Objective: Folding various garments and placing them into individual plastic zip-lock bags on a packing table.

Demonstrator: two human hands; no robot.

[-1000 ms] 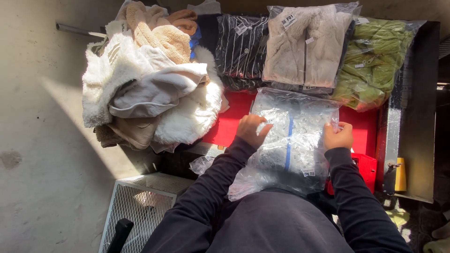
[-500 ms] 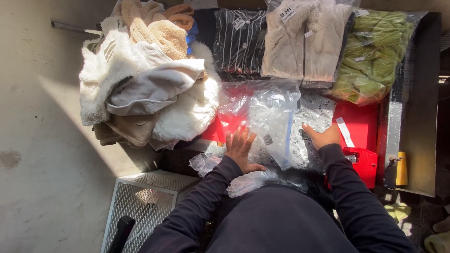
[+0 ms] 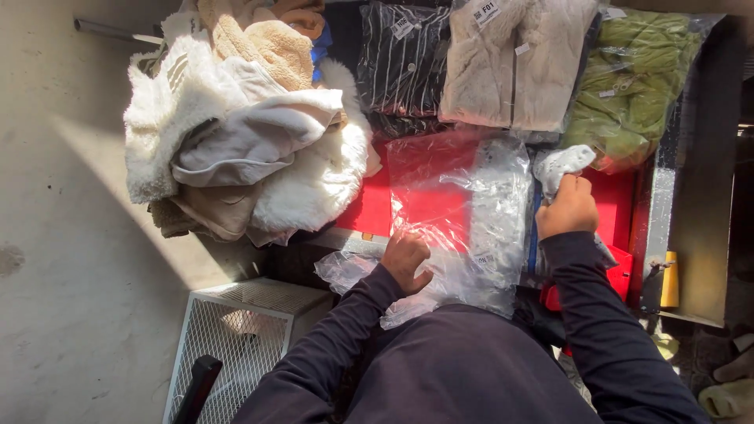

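- The left hand (image 3: pixel 406 257) is resting on the near end of a clear bag (image 3: pixel 463 220), fingers curled and pinching the film.
- The right hand (image 3: pixel 567 210) is closing into a fist round a small white strip (image 3: pixel 559 163), holding it up at the bag's right edge.
- The bag is lying flat and empty on the red desk (image 3: pixel 375 206), between the two hands; its near end is hanging over the desk's front edge toward the person's body.
- A blue line is running along the bag's right side, just beside the right wrist.
- A second crumpled piece of clear film (image 3: pixel 339 271) is sitting just left of the left hand, at the desk's edge.
- A heap of loose fleece garments (image 3: pixel 243 133), white, cream and tan, is lying at the left of the desk, near the bag.
- Three bagged garments are lying in a row along the far side: a dark striped one (image 3: pixel 402 63), a beige fleece (image 3: pixel 514 67) and a green one (image 3: pixel 628 90).
- The green one is sitting just beyond the right hand.
- A white wire basket (image 3: pixel 236 330) is standing on the floor below the left arm.
- A yellow object (image 3: pixel 669 279) is standing at the right, by a metal rail.
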